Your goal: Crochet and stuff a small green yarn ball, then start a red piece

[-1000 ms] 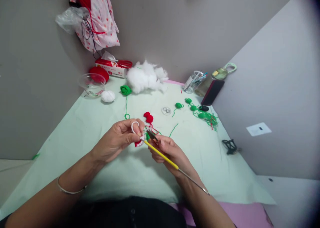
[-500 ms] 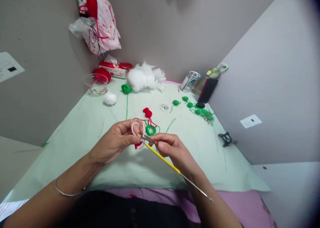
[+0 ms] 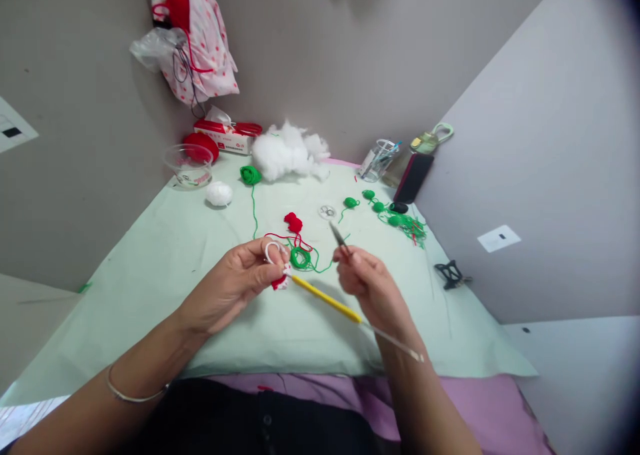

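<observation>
My left hand (image 3: 243,276) pinches a small red-and-white crochet piece (image 3: 280,283) between thumb and fingers. White yarn (image 3: 270,247) curls in a loop over those fingers. A crochet hook (image 3: 327,300) with a yellow grip sticks out from the piece toward the lower right, its far metal end blurred above my right forearm. My right hand (image 3: 367,278) is closed around thread snips (image 3: 340,238); their grey pointed blades aim up and left, and the fingers hide the handle. The snips are apart from the crochet piece.
Behind my hands lie a green yarn ring (image 3: 301,258), a red crochet piece (image 3: 293,222) and a small round clear dish (image 3: 327,212). White stuffing (image 3: 287,154) is piled at the back. Green crocheted pieces (image 3: 394,220) and a phone (image 3: 414,178) are at the right.
My right hand has drawn the snips away from the crochet piece, to the right and upward, blades now pointing up. The hook's free end has swung up slightly. My left hand keeps its pinch.
</observation>
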Demonstrator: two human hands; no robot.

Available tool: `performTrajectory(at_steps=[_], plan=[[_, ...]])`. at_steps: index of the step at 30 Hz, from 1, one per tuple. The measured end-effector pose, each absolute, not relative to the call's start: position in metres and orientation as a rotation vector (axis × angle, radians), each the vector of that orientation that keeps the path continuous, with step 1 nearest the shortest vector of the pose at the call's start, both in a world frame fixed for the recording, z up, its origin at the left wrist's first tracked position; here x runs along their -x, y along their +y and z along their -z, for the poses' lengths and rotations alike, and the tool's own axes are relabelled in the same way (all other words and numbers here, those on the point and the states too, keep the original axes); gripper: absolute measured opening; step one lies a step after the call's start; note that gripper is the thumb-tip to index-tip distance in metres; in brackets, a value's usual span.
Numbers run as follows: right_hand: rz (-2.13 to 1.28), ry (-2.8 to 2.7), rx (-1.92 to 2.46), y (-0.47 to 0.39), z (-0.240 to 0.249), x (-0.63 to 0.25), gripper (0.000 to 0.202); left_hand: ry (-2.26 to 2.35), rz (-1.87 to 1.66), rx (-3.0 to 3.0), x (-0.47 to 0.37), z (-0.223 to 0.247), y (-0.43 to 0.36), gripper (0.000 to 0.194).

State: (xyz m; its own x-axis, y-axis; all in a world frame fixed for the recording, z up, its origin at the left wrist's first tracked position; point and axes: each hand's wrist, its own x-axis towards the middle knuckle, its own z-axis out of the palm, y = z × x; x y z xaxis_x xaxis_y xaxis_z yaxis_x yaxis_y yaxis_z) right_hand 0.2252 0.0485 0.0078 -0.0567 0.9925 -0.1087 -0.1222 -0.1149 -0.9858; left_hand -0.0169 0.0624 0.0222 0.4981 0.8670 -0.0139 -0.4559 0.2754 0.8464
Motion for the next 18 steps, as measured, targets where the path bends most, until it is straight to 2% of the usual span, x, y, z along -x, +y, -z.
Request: performTrajectory(at_steps=[4, 6, 7, 9, 11, 12, 14, 16, 18], plan=[[-0.515, -1.418, 1.671, 0.059, 0.008, -0.257, 0.042, 0.598, -0.955, -0.762, 0.012, -0.018, 0.062, 0.017], [-0.259, -1.562, 1.715, 0.052, 0.011, -0.254, 0.05, 0.612, -0.95, -0.705, 0.008, -0.014, 0.062, 0.018], [-0.291, -1.64, 1.641, 0.046, 0.011, -0.248, 0.055, 0.62, -0.951, -0.681, 0.005, -0.013, 0.061, 0.019], [-0.634, -1.7, 1.366, 0.03, 0.009, -0.227, 0.06, 0.636, -0.946, -0.655, -0.001, -0.011, 0.06, 0.02], [-0.889, -1.554, 1.121, 0.016, 0.007, -0.205, 0.05, 0.649, -0.934, -0.671, -0.007, -0.01, 0.058, 0.02], [-0.907, -1.477, 1.065, 0.012, 0.008, -0.195, 0.037, 0.653, -0.929, -0.693, -0.009, -0.009, 0.057, 0.02], [-0.819, -1.364, 0.972, 0.01, 0.011, -0.181, 0.023, 0.652, -0.924, -0.742, -0.012, -0.01, 0.055, 0.017], [-0.789, -1.263, 0.916, 0.012, 0.017, -0.175, 0.022, 0.645, -0.923, -0.774, -0.014, -0.009, 0.054, 0.013], [-0.808, -1.186, 0.882, 0.014, 0.022, -0.171, 0.023, 0.64, -0.907, -0.809, -0.015, -0.007, 0.053, 0.021]])
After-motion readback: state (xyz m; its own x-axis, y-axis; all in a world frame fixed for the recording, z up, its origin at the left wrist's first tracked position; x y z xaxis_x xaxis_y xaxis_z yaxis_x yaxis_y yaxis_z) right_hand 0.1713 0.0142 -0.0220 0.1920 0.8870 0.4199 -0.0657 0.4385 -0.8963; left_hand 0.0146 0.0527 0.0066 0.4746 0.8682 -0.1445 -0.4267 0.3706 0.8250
